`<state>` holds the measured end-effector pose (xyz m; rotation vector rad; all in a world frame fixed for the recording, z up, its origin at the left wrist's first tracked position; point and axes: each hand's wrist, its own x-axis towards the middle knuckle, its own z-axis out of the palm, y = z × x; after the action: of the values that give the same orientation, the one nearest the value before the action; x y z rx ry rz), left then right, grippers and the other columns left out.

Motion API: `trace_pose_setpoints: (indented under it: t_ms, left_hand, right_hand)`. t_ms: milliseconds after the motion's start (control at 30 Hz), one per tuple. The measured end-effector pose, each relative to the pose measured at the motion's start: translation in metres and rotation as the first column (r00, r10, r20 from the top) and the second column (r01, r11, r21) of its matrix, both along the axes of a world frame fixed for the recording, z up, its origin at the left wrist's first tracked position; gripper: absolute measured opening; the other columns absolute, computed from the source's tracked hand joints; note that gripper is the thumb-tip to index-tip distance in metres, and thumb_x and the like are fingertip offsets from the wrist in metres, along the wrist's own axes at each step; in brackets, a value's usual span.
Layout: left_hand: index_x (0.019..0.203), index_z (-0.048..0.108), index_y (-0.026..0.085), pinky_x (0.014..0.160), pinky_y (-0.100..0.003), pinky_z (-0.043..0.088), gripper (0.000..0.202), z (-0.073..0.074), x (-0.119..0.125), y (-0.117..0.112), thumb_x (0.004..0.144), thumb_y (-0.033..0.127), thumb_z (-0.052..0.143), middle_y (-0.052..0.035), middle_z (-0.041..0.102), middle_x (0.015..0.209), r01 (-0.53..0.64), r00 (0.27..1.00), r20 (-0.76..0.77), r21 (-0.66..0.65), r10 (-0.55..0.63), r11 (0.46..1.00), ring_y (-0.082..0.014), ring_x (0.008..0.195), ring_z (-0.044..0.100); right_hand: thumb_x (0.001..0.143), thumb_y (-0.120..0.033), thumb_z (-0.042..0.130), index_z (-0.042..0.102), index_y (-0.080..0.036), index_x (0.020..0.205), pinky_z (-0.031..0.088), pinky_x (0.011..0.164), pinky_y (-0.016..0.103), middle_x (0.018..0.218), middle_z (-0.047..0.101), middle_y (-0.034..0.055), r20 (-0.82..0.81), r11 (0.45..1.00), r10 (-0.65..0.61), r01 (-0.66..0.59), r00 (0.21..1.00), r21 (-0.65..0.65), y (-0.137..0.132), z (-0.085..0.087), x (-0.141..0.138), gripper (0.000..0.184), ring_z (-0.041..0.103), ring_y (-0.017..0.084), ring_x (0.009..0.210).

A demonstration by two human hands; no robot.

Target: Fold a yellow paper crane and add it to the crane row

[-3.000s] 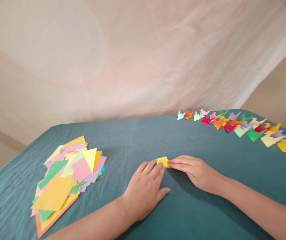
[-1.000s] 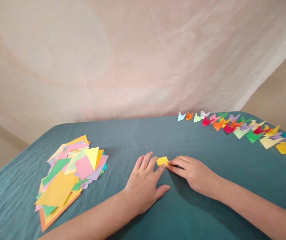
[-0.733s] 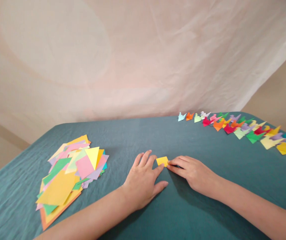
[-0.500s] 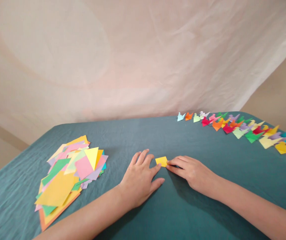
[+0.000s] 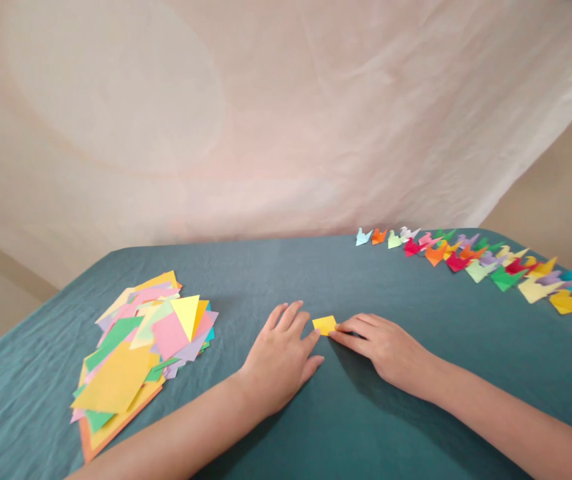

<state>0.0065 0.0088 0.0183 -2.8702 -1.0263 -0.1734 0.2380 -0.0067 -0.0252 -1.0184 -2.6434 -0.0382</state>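
Note:
A small yellow folded piece of paper lies on the dark green cloth between my two hands. My left hand rests palm down with its fingers spread, and the tip of its index finger touches the paper's lower left edge. From the other side, my right hand pinches the paper's right corner between thumb and fingers. The paper's inner folds are too small to make out.
At the left lies a loose pile of coloured paper sheets, partly behind my left forearm. Several folded paper birds stand in rows along the back right edge of the table. A pale cloth hangs behind.
My right thumb has shifted slightly left along the paper's lower edge, and my left thumb has drawn back a little. The view has moved slightly.

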Motion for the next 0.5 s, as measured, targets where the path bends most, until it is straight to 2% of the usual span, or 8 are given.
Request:
trace_pose_setpoints:
  t_ms: [200, 500]
  left_hand:
    - [0.110, 0.057, 0.017, 0.105, -0.043, 0.024, 0.033, -0.0064, 0.0038, 0.0015, 0.087, 0.039, 0.050, -0.0101, 0.053, 0.117, 0.057, 0.998, -0.011, 0.042, -0.057, 0.997, -0.0271, 0.127, 0.032]
    - [0.104, 0.058, 0.016, 0.103, -0.043, 0.026, 0.028, -0.0060, 0.0041, 0.0014, 0.088, 0.036, 0.049, -0.0104, 0.055, 0.113, 0.044, 0.999, 0.005, 0.051, -0.045, 0.998, -0.0265, 0.124, 0.036]
  right_hand:
    - [0.088, -0.012, 0.044, 0.053, -0.019, 0.122, 0.047, 0.079, 0.038, 0.100, 0.058, 0.0104, 0.078, 1.000, -0.015, 0.015, 0.997, -0.010, 0.0019, 0.0052, -0.0068, 0.035, 0.051, 0.022, 0.093]
    - [0.090, -0.013, 0.044, 0.056, -0.022, 0.117, 0.045, 0.083, 0.037, 0.104, 0.057, 0.0090, 0.001, 0.999, 0.011, -0.011, 1.000, -0.033, 0.0020, 0.0030, -0.0006, 0.031, 0.051, 0.021, 0.099]
